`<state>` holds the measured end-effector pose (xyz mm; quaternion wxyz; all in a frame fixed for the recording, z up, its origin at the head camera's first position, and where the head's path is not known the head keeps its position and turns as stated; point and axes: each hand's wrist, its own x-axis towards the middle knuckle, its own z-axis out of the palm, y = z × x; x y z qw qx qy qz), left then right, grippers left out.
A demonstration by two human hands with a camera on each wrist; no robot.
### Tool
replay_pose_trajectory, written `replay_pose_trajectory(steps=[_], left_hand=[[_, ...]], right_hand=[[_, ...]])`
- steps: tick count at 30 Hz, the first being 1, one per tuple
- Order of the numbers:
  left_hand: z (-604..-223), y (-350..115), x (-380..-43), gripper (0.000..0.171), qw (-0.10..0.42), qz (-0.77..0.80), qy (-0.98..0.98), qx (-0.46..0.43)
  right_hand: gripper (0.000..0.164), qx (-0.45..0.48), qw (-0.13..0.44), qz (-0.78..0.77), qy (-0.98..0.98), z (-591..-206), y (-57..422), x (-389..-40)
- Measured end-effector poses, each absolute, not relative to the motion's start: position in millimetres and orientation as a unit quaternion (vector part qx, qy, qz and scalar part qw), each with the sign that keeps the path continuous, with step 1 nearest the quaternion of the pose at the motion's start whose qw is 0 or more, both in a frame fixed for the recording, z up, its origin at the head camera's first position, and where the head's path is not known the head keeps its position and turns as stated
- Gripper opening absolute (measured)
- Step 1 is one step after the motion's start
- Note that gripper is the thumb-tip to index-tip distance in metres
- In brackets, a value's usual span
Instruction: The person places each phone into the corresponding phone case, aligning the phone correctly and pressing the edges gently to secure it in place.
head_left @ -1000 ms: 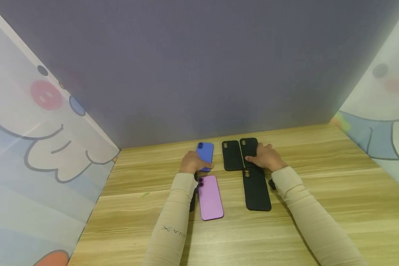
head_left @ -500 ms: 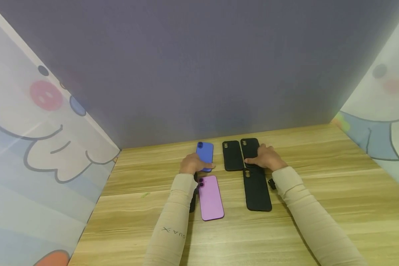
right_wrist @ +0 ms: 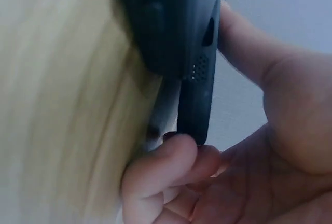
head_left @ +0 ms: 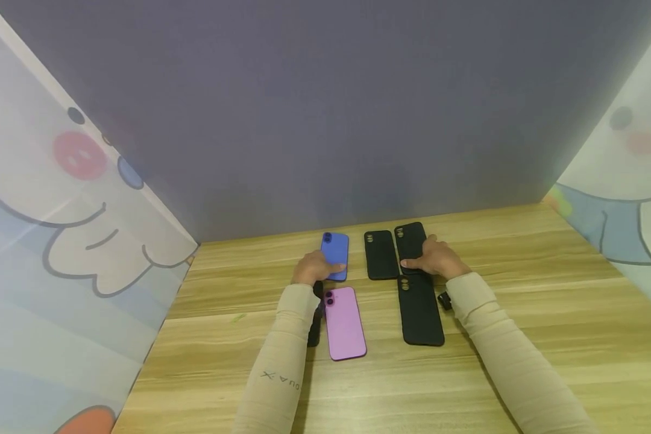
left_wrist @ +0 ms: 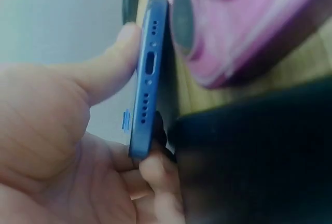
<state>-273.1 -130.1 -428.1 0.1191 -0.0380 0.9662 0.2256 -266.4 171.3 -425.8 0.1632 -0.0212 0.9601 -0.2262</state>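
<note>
Gripping a black phone case [head_left: 411, 240]: right hand [head_left: 439, 259].

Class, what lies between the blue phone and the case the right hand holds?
In the head view, another black case lies on the table between them.

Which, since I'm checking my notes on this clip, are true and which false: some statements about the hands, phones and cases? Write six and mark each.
1. The left hand holds the blue phone. True.
2. The right hand grips a black case. True.
3. The pink phone lies flat on the table, camera side up. True.
4. The blue phone is already inside a case. False: it is bare.
5. Both hands hold the pink phone. False: neither holds it.
6. The blue phone and the black case touch. False: they are apart, with a second case between them.
</note>
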Motion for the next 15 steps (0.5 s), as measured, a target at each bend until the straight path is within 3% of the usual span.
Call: replay_pose_trajectory(steps=[6,12,15], left_hand=[[-429,-146,-275,0.056,0.117,0.334,0.935,-0.023],[-427,-161,-275,0.021,0.143,0.440,0.886,-0.035],[-429,-168,-275,0.018,0.149,0.470,0.869,-0.043]], right_hand=[[0.084,-0.032,0.145,-0.214,0.965,-423,175,-265],[0.059,-0.036,0.140,-0.224,0.964,-424,180,-266],[0.050,-0.036,0.138,-0.240,0.960,-422,182,-266]])
